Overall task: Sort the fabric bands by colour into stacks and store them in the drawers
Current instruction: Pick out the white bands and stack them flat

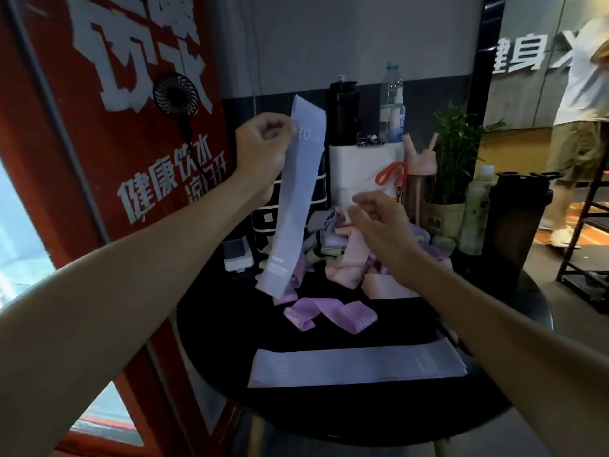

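red panel (pixel 138 153): "健康饮水" is printed in white
lavender band (pixel 298 199): "20" is printed
purple band (pixel 331 314): "10" is printed
wall sign (pixel 520 59): "健身" is shown

A long lilac fabric band (pixel 298 199) hangs upright, left of centre. A flat stack of lilac bands (pixel 357 366) lies nearest, a twisted mauve band (pixel 329 313) behind it, and a jumbled pastel pile (pixel 349 258) farther back.

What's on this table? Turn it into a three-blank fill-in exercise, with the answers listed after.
1. The left hand pinches a hanging lavender band printed with the number ____.
2. The right hand hovers over the mixed pile, holding ____.
3. The flat lavender stack lies on a round ____ table.
Missing words: 20; nothing; black.
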Tool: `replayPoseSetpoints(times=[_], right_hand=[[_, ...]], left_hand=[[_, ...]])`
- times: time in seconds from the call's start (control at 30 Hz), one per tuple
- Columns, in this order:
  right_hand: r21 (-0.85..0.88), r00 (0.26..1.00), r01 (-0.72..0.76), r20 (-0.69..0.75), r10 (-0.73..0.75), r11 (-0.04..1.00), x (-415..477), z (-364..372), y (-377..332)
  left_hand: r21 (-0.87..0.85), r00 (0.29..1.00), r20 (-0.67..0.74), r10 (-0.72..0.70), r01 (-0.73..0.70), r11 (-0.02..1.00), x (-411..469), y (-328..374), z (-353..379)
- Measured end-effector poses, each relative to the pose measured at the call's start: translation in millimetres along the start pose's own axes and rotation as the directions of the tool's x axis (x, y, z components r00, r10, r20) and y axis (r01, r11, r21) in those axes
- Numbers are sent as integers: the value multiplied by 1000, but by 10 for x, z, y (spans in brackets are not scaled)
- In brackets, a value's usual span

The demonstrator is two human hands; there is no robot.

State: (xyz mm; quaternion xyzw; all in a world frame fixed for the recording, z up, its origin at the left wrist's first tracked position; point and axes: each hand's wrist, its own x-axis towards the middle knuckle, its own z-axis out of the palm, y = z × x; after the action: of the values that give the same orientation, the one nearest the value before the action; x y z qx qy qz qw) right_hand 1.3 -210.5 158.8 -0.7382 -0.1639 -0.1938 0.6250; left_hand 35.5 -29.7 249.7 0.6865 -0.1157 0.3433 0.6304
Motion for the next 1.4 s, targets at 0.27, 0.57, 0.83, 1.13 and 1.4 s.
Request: replayPoseSetpoints(times=[0.27,0.57,0.83,1.13,1.4], right_hand=[[66,995,78,53,-82,995,-6,132,-660],[-73,985,168,52,-164,983,-284,126,-793],[121,969,-109,234,78,987,-522,37,-533],[179,859,-249,494,132,952,-877,-98,-102],[6,780,-358,551,295,934,-1145,-234,183]], left_hand=[[-66,981,192,4,9,998,-473,336,-140],[-5,953,293,-72,77,997,-782,538,-251],[-3,981,157,-117,118,993,-880,574,-239],[-83,982,-1,-188,188,979,-897,515,-383],[-87,972,-82,-219,212,973,-968,290,-571]])
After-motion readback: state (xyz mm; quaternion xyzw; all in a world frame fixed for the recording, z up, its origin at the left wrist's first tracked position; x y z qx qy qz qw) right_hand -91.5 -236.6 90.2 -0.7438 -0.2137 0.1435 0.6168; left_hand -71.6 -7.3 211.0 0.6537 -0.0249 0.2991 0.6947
